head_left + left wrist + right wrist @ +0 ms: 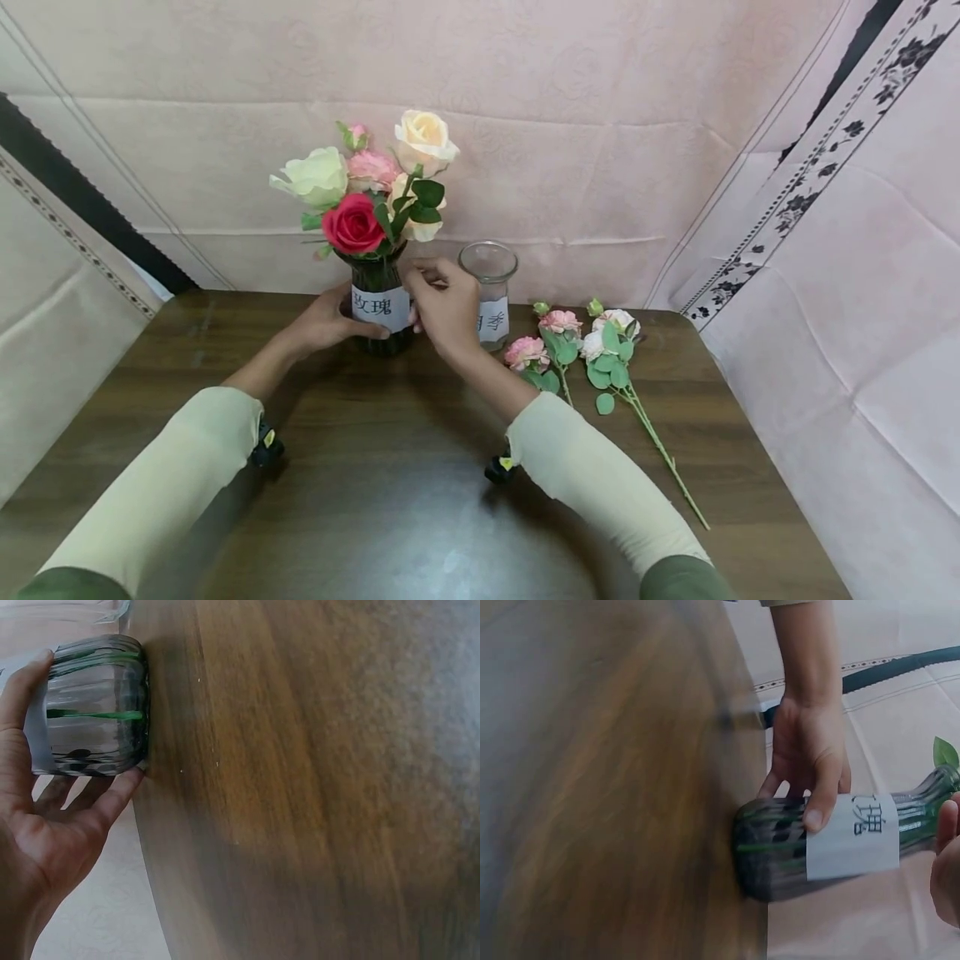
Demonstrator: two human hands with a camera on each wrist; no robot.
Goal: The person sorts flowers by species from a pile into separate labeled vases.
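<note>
A dark-looking glass vase (386, 344) with a white handwritten label (382, 308) stands near the table's back edge. It holds a red rose (353, 223), a pale greenish-white rose (315, 177), cream roses (425, 142) and pink blooms (372, 167). My left hand (322, 321) grips the vase low down, thumb across the front; green stems show through the glass in the left wrist view. Beside the vase's neck, on its right, is my right hand (450, 304) with bent fingers. Whether those fingers pinch anything is hidden; the right wrist view catches only part of this hand (946, 881).
A second clear glass vase (488, 265), also labelled, stands just behind the right hand, with no flowers in it. Pink flowers (527, 353) and a white-flowered stem (652, 425) lie on the table (360, 500) to the right. Cloth (562, 167) hangs behind.
</note>
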